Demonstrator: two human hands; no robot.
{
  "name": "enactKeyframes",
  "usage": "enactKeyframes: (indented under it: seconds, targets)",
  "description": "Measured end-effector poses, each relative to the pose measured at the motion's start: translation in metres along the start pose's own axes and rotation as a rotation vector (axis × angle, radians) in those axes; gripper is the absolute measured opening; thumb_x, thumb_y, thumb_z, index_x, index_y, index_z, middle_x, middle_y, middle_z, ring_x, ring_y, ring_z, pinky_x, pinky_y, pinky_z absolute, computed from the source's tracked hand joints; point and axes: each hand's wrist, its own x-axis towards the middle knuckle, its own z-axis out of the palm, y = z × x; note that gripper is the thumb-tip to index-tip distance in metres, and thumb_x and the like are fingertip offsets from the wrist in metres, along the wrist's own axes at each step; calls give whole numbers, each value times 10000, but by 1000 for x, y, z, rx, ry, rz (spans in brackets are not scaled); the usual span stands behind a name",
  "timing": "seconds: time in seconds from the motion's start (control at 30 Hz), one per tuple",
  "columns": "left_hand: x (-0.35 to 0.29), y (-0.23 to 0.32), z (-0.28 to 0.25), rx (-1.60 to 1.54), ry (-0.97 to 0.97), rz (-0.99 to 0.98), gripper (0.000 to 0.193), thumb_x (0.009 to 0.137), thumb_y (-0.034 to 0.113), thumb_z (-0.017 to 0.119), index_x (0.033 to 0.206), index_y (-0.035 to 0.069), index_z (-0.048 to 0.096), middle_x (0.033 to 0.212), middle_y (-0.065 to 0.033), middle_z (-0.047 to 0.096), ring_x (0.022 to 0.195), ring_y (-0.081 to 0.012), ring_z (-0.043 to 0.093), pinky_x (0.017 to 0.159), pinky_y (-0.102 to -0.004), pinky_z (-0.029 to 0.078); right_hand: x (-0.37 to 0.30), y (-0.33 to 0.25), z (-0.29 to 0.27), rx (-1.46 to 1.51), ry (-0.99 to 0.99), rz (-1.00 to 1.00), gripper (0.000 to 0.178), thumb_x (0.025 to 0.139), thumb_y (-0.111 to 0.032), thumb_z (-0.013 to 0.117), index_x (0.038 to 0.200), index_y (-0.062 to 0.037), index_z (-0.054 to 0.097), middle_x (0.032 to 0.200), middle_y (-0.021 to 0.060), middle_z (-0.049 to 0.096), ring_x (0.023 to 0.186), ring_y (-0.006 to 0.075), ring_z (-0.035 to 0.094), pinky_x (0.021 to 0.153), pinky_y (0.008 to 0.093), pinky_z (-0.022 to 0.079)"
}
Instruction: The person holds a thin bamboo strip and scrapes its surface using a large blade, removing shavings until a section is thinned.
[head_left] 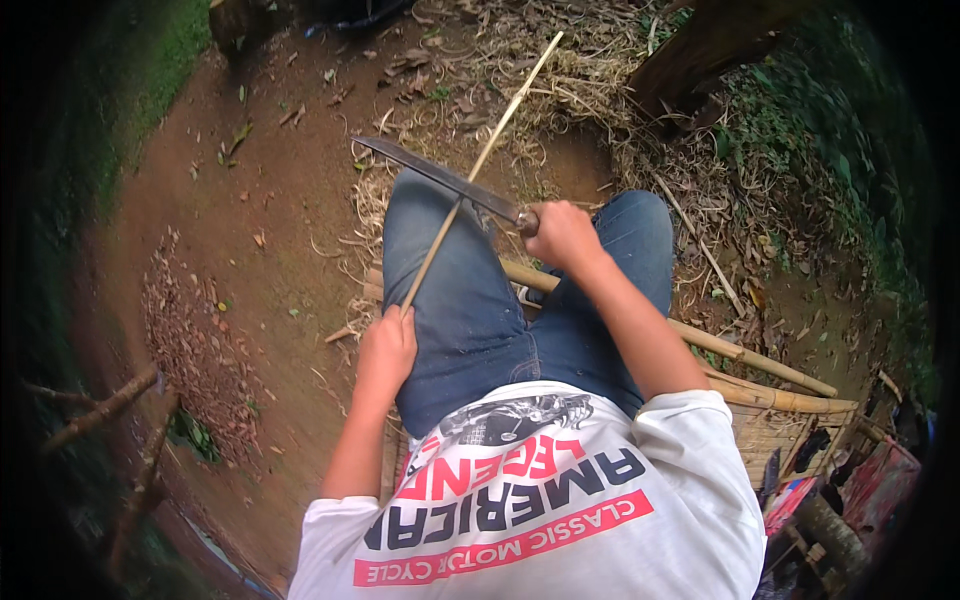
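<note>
A long, thin, pale stick, apparently a bamboo strip [500,127], slants up and away over my left knee. My left hand [387,350] is closed round its near end, beside my left thigh. In my right hand [563,235], above my lap, is the handle of a machete [415,163]. Its dark blade points left and crosses the strip near the knee, seeming to touch it. The strip's far end sticks out over the ground beyond the blade.
I sit on a bamboo bench [765,396]. Pale curled shavings [570,85] litter the ground ahead, near a dark tree trunk [700,50]. Wooden poles [110,410] stand at the left. Cloth and dark objects [880,485] lie at the right end of the bench.
</note>
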Motion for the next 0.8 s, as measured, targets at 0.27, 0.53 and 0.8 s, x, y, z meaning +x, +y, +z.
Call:
enactKeyframes:
  seconds: [0.27,0.53,0.8]
  targets:
    - [-15,-9,-6,-40,12,22,368,993,278,485,824,-34,581,739,-323,599,746,-512,599,656,-562,464,-2,19,-12,-234,188,-15,200,673,-251,706,814,-109,706,775,150,698,767,310,705,697,425,564]
    - [-36,-2,-14,95,76,30,400,1006,375,457,864,11,541,729,-304,608,738,-510,601,643,-579,443,13,97,-76,228,462,370,325,738,-275,669,881,14,709,875,263,687,865,413,674,787,472,534]
    - [-61,-43,0,-59,181,49,379,992,367,490,834,26,531,687,-265,585,694,-484,587,609,-538,434,-60,69,-34,345,447,224,240,745,-251,673,858,-45,723,817,228,684,819,401,665,764,473,527]
